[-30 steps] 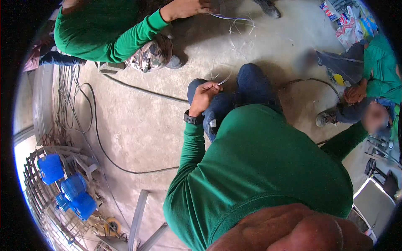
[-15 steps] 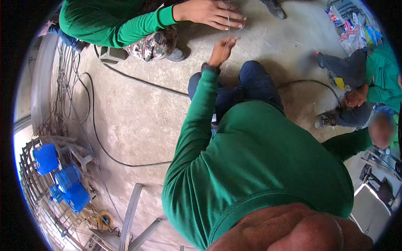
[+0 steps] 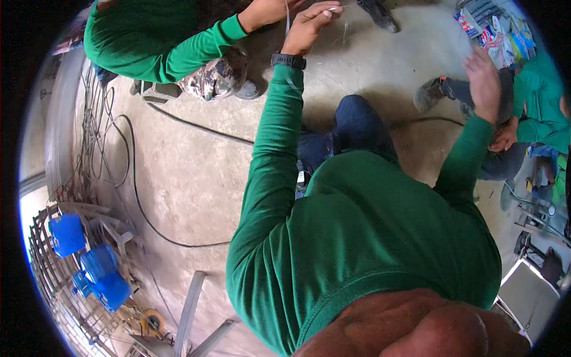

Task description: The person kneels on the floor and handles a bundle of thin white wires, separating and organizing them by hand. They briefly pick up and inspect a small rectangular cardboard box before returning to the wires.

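My left hand (image 3: 308, 28), with a dark watch (image 3: 289, 60) at its wrist, reaches out to the far side of the floor. Thumb and fingers pinch a thin whitish strand (image 3: 335, 9). My right hand (image 3: 483, 83) is raised at the right, slightly blurred, its fingers stretched up and nothing visible in them. Close to my left hand, on its left, is a co-worker's hand (image 3: 264, 13). A pale, narrow strip (image 3: 288, 19) hangs between the two hands; who holds it I cannot tell.
The co-worker in a green sleeve (image 3: 199, 50) crouches by a concrete block (image 3: 159, 91). Another person (image 3: 542, 101) sits at the right near colourful bags (image 3: 496, 41). A black cable (image 3: 138, 193) crosses the floor; blue containers (image 3: 98, 262) and metal bars (image 3: 189, 309) are at the left.
My left hand has moved farther away and slightly left. My right hand has swung up and inward from the right edge. The co-worker's hand has shifted up and left.
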A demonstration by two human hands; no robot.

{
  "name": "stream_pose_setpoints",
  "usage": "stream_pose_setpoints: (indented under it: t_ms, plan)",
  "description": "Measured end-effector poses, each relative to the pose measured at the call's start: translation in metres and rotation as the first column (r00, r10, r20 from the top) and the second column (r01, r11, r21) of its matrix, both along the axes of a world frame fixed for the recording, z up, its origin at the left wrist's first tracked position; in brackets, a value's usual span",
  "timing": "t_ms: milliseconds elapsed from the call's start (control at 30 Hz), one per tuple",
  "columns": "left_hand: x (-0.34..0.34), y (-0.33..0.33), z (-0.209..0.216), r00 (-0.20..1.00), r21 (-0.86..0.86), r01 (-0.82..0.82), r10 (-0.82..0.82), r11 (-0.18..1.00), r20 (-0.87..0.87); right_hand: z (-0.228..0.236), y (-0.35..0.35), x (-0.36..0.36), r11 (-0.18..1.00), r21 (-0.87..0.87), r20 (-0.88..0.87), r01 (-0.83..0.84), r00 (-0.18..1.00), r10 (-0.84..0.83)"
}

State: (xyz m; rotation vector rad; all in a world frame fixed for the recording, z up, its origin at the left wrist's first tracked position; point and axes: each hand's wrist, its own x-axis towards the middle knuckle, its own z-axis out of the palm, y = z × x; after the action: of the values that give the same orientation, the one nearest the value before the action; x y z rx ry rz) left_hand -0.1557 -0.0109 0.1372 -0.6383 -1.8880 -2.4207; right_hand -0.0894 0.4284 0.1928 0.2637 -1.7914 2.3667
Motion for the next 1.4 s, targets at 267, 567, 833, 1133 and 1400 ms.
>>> stream_pose_setpoints:
  t_ms: [267,567,833,1133,1400]
  plan:
    - [0.021,-0.020,-0.009,0.991,0.034,-0.013,0.017,0.999,-0.132,-0.054,-0.182,-0.127,0.855,0.503,-0.190,-0.129,0.948,0.255]
    - [0.048,-0.056,-0.032,0.995,-0.062,0.059,-0.064,0.996,-0.072,-0.040,-0.286,-0.163,0.837,0.163,0.388,-0.522,0.814,0.432]
    - [0.030,-0.057,-0.090,0.969,-0.384,-0.203,0.241,0.901,0.054,0.002,-0.238,-0.095,0.577,0.707,0.077,-0.409,0.855,0.512]
    - [0.012,0.005,-0.025,0.994,-0.037,0.108,-0.107,0.993,0.029,-0.004,-0.268,0.087,0.309,0.923,-0.070,-0.231,0.686,0.724]
    - [0.034,0.007,-0.004,0.963,0.027,0.267,-0.266,0.963,-0.048,0.031,-0.213,0.040,0.724,0.685,-0.317,0.089,0.930,0.186]
